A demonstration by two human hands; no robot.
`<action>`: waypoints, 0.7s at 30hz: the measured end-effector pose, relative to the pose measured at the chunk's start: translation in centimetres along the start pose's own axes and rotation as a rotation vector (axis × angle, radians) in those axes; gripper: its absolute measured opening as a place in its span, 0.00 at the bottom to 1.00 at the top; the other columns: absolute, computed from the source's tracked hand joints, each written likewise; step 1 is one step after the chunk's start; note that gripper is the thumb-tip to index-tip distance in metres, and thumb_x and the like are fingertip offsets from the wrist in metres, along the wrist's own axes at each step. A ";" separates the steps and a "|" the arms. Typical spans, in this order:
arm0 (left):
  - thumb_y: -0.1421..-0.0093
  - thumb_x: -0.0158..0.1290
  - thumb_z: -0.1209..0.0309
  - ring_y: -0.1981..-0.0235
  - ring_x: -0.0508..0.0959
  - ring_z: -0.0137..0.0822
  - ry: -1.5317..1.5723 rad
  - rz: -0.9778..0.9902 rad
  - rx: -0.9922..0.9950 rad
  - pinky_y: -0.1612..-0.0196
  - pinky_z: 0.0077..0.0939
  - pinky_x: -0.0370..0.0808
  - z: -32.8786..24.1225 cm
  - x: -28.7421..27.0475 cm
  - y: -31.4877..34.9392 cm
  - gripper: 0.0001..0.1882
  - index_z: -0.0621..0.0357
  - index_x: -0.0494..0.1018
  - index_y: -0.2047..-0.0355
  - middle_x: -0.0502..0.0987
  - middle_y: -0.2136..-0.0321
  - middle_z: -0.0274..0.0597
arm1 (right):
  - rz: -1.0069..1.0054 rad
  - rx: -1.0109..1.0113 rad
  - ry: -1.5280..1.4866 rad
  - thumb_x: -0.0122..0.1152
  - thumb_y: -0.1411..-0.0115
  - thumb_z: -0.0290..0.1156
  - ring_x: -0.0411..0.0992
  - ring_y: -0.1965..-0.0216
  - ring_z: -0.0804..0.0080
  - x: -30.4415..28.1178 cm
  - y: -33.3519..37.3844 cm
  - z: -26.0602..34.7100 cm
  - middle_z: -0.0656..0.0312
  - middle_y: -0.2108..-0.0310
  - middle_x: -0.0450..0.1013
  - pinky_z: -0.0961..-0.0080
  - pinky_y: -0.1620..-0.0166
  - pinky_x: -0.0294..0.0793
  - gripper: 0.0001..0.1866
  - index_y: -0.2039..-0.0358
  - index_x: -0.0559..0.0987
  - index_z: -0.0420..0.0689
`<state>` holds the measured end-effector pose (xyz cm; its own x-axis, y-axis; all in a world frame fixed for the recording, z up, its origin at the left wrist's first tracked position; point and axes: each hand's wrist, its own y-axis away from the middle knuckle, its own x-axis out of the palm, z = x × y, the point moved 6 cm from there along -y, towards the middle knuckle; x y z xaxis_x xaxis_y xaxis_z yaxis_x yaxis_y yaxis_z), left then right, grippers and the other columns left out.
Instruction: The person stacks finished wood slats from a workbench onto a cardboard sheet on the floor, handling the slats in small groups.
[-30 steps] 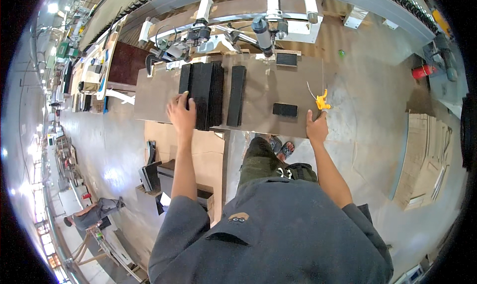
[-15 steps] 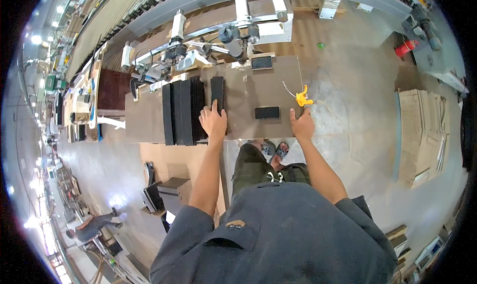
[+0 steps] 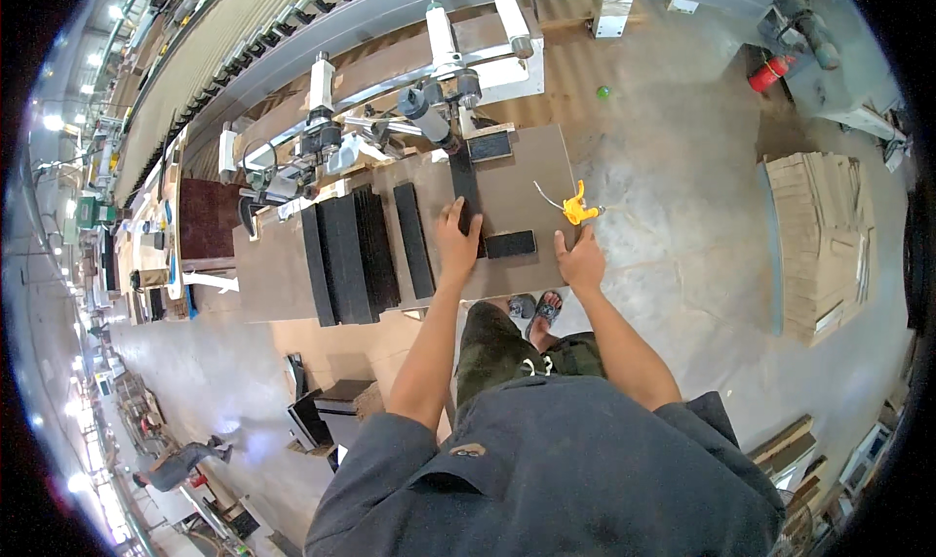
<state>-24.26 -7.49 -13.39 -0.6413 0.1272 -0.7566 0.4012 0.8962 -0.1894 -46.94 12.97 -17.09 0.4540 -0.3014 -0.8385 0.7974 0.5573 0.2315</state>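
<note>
A wide workshop with a grey concrete floor spreads out under the camera, and at its centre stands a brown worktable [image 3: 292, 274] whose flat top runs from nine o'clock towards two o'clock. On it lie dark rectangular pieces: a broad stack of black panels [image 3: 349, 257] at nine o'clock of the hands, one narrow black strip [image 3: 412, 240] just right of the stack, one long black strip [image 3: 466, 188] under the left hand, one small black block [image 3: 510, 244] between the two hands, and one more small black block [image 3: 489, 146] at twelve o'clock near the table's far edge. The left hand [image 3: 456, 245] lies flat with fingers spread, pressing on the near end of the long strip, not curled round it. The right hand [image 3: 583, 262] rests open on the table's right edge, grasping nothing, just below a single yellow air gun [image 3: 577, 206] whose thin hose curls to eleven o'clock. How many panels make up the stack cannot be counted. Beyond the table, at twelve o'clock, a machine with white cylinders [image 3: 441, 40] stands before a long conveyor; its details blur. One red fire extinguisher [image 3: 768, 71] lies at two o'clock, one stack of cardboard sheets [image 3: 819, 235] at three o'clock. The person's feet in sandals [image 3: 536, 308] show below the table edge.
</note>
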 end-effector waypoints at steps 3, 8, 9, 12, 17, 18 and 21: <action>0.30 0.60 0.49 0.30 0.68 0.59 0.085 0.142 -0.079 0.29 0.48 0.65 2.3 -0.7 4.9 0.36 0.59 0.69 0.29 0.69 0.29 0.56 | 0.024 0.014 -0.005 0.58 0.34 0.65 0.81 0.57 0.36 -0.3 0.1 0.5 0.38 0.60 0.80 0.45 0.55 0.80 0.39 0.46 0.72 0.37; 0.32 0.62 0.56 0.43 0.74 0.56 -0.071 0.184 0.040 0.35 0.50 0.68 1.6 -0.1 7.5 0.33 0.50 0.71 0.30 0.66 0.26 0.48 | -0.036 -0.024 0.000 0.61 0.35 0.61 0.81 0.59 0.37 -1.2 0.3 0.9 0.38 0.62 0.80 0.47 0.58 0.80 0.35 0.49 0.73 0.37; 0.32 0.62 0.56 0.43 0.74 0.56 -0.069 0.183 0.044 0.35 0.50 0.68 1.5 0.0 7.3 0.33 0.50 0.71 0.30 0.66 0.26 0.48 | -0.071 -0.053 0.015 0.61 0.35 0.60 0.81 0.59 0.38 -1.3 0.1 1.0 0.38 0.62 0.80 0.47 0.58 0.80 0.34 0.50 0.73 0.38; 0.35 0.65 0.59 0.51 0.76 0.54 -0.120 0.131 0.107 0.43 0.47 0.72 1.0 0.0 6.9 0.30 0.49 0.75 0.33 0.68 0.27 0.47 | -0.013 -0.034 -0.051 0.61 0.35 0.60 0.80 0.56 0.34 -1.2 -0.4 0.6 0.39 0.58 0.80 0.43 0.54 0.79 0.35 0.45 0.72 0.38; 0.37 0.66 0.57 0.49 0.78 0.56 -0.103 0.106 0.096 0.45 0.48 0.74 1.9 0.1 7.0 0.32 0.49 0.76 0.34 0.71 0.29 0.48 | 0.001 -0.008 0.020 0.62 0.34 0.59 0.81 0.58 0.36 -0.9 -0.7 1.3 0.39 0.59 0.80 0.45 0.56 0.79 0.33 0.50 0.74 0.38; 0.38 0.66 0.57 0.48 0.78 0.56 -0.080 0.109 0.066 0.45 0.49 0.75 2.3 -0.1 7.2 0.32 0.49 0.76 0.35 0.72 0.30 0.49 | 0.034 0.017 0.047 0.62 0.34 0.59 0.81 0.58 0.36 -0.5 -0.5 1.5 0.39 0.59 0.80 0.44 0.55 0.79 0.34 0.49 0.74 0.38; 0.39 0.66 0.56 0.45 0.78 0.56 -0.122 0.122 0.070 0.43 0.50 0.75 2.1 -1.5 7.1 0.31 0.49 0.78 0.36 0.73 0.32 0.49 | 0.012 -0.033 -0.026 0.61 0.34 0.61 0.79 0.52 0.35 0.2 0.0 1.6 0.39 0.51 0.79 0.46 0.50 0.78 0.37 0.41 0.74 0.39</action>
<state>-19.10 -2.21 -14.95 -0.5028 0.1770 -0.8461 0.5184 0.8450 -0.1313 -46.24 11.66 -16.43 0.4741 -0.3140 -0.8226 0.7783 0.5863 0.2248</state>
